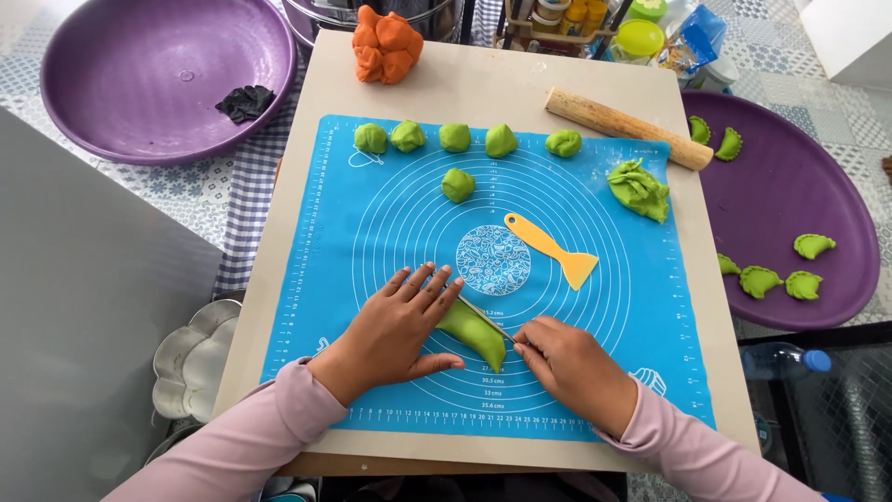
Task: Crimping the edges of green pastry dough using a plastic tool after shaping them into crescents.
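On a blue baking mat [390,214] lies a green dough log [481,336]. My left hand [400,330] rests flat on its left part, fingers spread. My right hand [571,367] grips a thin knife [488,318] whose blade lies across the log near its middle. Several green dough balls [454,138] sit in a row along the mat's far edge, one more [457,184] just below them. A yellow plastic scraper [553,249] lies right of the mat's centre circle.
A crumpled green dough lump [639,189] and a wooden rolling pin [627,125] lie at the far right. An orange dough lump [386,45] sits at the back. A purple tray [799,186] on the right holds folded green dumplings [760,281]. A purple bowl [139,102] stands far left.
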